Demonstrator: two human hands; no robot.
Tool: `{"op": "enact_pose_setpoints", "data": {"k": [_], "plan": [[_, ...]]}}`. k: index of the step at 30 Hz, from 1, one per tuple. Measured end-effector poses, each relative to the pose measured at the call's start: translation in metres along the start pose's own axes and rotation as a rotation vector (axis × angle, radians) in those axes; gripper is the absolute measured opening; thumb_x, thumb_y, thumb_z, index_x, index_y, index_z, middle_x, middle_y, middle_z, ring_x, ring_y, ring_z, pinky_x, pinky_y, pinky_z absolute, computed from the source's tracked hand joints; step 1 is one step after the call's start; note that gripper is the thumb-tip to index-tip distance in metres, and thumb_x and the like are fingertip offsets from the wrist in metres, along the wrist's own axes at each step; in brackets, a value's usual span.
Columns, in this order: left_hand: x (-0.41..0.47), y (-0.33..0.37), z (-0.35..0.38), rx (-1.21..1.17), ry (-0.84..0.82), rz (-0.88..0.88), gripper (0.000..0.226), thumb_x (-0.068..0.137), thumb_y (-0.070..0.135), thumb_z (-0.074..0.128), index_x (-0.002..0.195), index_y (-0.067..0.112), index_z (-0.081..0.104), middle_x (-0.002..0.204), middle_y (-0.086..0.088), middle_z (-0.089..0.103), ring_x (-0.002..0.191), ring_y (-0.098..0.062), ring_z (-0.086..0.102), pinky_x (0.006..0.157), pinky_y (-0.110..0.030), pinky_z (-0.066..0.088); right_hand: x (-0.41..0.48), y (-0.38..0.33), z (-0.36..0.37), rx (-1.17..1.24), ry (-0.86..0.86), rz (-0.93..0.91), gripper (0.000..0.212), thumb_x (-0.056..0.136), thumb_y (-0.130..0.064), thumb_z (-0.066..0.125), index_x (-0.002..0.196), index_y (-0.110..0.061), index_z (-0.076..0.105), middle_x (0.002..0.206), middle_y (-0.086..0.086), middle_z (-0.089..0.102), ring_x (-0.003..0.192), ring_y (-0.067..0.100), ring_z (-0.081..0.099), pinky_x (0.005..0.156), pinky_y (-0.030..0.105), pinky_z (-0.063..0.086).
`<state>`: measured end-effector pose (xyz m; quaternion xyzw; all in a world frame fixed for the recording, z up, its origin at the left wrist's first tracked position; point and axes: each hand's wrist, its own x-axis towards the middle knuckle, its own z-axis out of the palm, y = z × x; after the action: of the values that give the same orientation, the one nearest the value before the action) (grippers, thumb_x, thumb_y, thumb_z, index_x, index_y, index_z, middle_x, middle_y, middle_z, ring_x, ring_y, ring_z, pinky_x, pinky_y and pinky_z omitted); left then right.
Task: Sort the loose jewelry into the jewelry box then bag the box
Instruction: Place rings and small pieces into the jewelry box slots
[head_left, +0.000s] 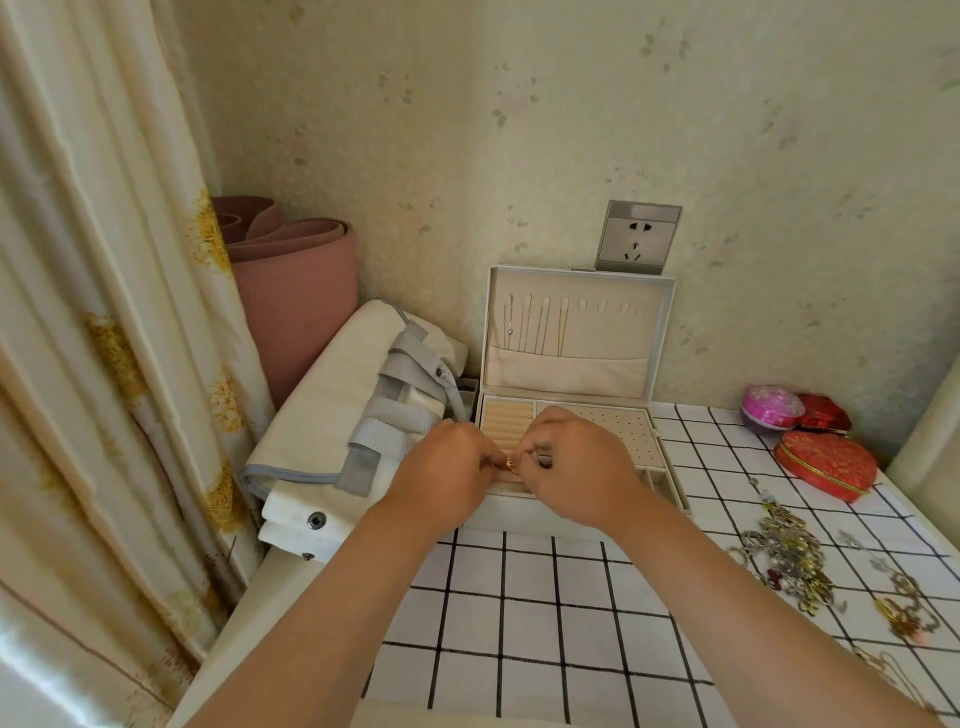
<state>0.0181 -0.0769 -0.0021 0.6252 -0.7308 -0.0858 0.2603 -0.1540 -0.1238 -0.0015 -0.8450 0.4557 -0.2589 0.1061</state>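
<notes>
The white jewelry box (658, 338) stands open against the wall, its lid upright with several thin chains hung inside. Over its front ring-roll compartment (506, 423), my left hand (441, 467) and my right hand (576, 462) meet, and both pinch one small gold piece of jewelry (511, 464) between their fingertips. A heap of loose jewelry (789, 561) lies on the checked cloth at the right. The folded white bag with grey straps (332, 421) lies left of the box.
A rolled pink mat (296, 291) stands in the corner behind the bag. Red heart-shaped boxes (826, 465) and a pink round tin (771, 408) sit at the far right. A curtain hangs along the left. A wall socket (638, 236) sits above the box lid.
</notes>
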Motion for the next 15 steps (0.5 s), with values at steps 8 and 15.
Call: {"op": "enact_pose_setpoints", "data": {"k": [8,15], "plan": [[0.0,0.0,0.003,0.02,0.015,-0.043,0.023,0.096,0.023,0.06,0.115,0.026,0.073,0.108,0.006,0.068,0.104,-0.011,0.056,0.089,-0.024,0.046,0.008,0.026,-0.021,-0.056,-0.06,0.17,0.03,0.096,-0.019,0.061,0.121,-0.033,0.067,0.124,-0.015,0.058,0.106,0.011,0.061,0.087,0.025,0.047],[0.001,0.006,0.001,-0.002,0.035,-0.075,0.016,0.094,0.023,0.063,0.1,0.024,0.077,0.096,0.007,0.068,0.094,-0.009,0.056,0.084,-0.031,0.052,0.01,0.022,-0.012,-0.125,-0.125,0.142,0.021,0.097,-0.024,0.061,0.112,-0.033,0.073,0.11,-0.009,0.061,0.099,0.013,0.061,0.085,0.034,0.051]]}}
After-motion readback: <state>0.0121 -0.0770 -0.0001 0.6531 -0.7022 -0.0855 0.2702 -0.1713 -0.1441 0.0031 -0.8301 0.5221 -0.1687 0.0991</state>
